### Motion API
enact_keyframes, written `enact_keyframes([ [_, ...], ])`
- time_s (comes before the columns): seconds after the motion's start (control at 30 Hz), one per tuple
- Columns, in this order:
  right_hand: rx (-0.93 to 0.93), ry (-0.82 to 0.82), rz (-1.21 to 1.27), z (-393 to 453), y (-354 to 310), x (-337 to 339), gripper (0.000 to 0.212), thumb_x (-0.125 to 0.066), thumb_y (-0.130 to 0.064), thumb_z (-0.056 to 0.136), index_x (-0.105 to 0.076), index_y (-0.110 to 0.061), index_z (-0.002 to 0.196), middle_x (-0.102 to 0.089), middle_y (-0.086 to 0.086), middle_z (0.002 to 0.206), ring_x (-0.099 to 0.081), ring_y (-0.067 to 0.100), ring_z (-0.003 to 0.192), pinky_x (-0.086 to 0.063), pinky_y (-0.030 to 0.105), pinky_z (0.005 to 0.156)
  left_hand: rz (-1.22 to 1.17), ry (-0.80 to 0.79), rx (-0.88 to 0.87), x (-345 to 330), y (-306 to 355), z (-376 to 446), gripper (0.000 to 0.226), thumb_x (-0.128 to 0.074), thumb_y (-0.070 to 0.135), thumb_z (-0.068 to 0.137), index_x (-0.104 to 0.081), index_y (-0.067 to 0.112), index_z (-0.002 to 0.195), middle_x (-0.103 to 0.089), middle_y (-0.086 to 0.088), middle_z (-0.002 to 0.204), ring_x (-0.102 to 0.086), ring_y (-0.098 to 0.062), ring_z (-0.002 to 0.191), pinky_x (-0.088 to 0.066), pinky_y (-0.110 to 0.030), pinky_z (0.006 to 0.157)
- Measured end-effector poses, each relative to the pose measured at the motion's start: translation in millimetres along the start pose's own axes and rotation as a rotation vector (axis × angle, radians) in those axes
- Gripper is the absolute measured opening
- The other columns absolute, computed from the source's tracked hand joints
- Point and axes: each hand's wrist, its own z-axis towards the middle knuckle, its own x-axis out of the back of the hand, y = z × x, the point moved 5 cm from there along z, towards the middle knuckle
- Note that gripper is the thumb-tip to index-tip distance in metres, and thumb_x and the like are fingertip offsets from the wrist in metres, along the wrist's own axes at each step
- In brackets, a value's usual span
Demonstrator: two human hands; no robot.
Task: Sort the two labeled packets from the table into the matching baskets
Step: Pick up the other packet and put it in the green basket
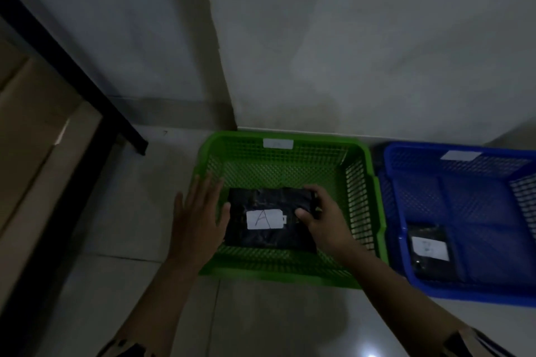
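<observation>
Dim scene, two baskets side by side on a tiled floor against a wall. Green basket (285, 151) in the middle, blue basket (452, 293) just to its right, each with a small white tag on the far rim; tag text unreadable. Black packet marked A (269, 219) sits inside the green basket, white label up. Right hand (322, 220) has its grip closed on the packet's right edge, thumb on top near the label, fingers curled over the far corner. Left hand (197, 217) is flat and spread, fingers straight, grip holding nothing, thumb at the packet's left edge, palm over the basket's left rim. Second black packet (429, 252) lies in the blue basket's near left corner, label blurred. Black bench leg (87, 87) at left.
</observation>
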Motion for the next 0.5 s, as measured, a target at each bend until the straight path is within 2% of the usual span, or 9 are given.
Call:
enact_keyframes([
  [0.1, -0.016, -0.017, 0.007, 7.5, 9.9, -17.5, 0.036, -0.057, -0.006, 0.085, -0.045, -0.01, 0.118, -0.052, -0.002, 0.1, -0.052, 0.015, 0.095, -0.044, 0.025, 0.076, 0.041, -0.031, -0.028, -11.3, -15.1, 3.7, 0.05, -0.027, 0.036, 0.094, -0.017, 0.02, 0.141, -0.007, -0.006, 0.154, -0.003, -0.021, 0.142, -0.002, -0.049, 0.115],
  [0.17, -0.04, -0.038, 0.016, 9.6, 13.1, -29.0, 0.035, -0.057, -0.006, 0.085, -0.045, -0.01, 0.117, -0.052, -0.003, 0.098, -0.052, 0.015, 0.094, -0.043, 0.021, 0.073, 0.07, -0.066, -0.042, -17.0, -22.1, 3.4, 0.049, -0.028, 0.034, 0.096, -0.016, 0.019, 0.141, -0.004, -0.006, 0.155, 0.0, -0.021, 0.142, -0.005, -0.049, 0.115],
  [0.27, -0.053, -0.058, -0.009, 10.9, 15.7, -43.5, 0.035, -0.058, -0.005, 0.084, -0.045, -0.008, 0.117, -0.056, 0.004, 0.103, -0.053, 0.017, 0.095, -0.046, 0.024, 0.074, 0.083, -0.064, -0.102, -18.4, -23.8, 2.7, 0.051, -0.029, 0.032, 0.092, -0.029, 0.01, 0.137, -0.02, -0.015, 0.151, -0.009, -0.031, 0.14, -0.025, -0.053, 0.11],
  [0.37, -0.067, -0.09, -0.075, 10.9, 19.2, -55.6, 0.037, -0.059, -0.009, 0.084, -0.044, -0.008, 0.118, -0.059, 0.014, 0.114, -0.055, 0.022, 0.098, -0.048, 0.033, 0.08, 0.133, -0.044, -0.154, -20.8, -22.4, 1.2, 0.051, -0.029, 0.031, 0.088, -0.041, 0.004, 0.13, -0.039, -0.022, 0.142, -0.024, -0.043, 0.133, -0.041, -0.055, 0.096],
  [0.43, -0.061, -0.088, -0.161, 11.8, 23.2, -60.7, 0.042, -0.06, -0.012, 0.083, -0.043, -0.009, 0.122, -0.056, 0.016, 0.121, -0.054, 0.025, 0.105, -0.044, 0.031, 0.084, 0.146, -0.02, -0.155, -22.5, -23.2, 1.0, 0.049, -0.032, 0.03, 0.088, -0.043, 0.004, 0.129, -0.041, -0.022, 0.14, -0.024, -0.043, 0.132, -0.042, -0.057, 0.094],
  [0.5, -0.071, -0.077, -0.317, 14.4, 28.3, -62.5, 0.048, -0.063, -0.016, 0.082, -0.043, -0.008, 0.124, -0.046, 0.019, 0.129, -0.048, 0.032, 0.113, -0.041, 0.034, 0.093, 0.12, 0.012, -0.151, -23.5, -24.4, 1.5, 0.048, -0.032, 0.029, 0.089, -0.042, 0.006, 0.13, -0.039, -0.021, 0.142, -0.015, -0.038, 0.133, -0.037, -0.059, 0.098],
])
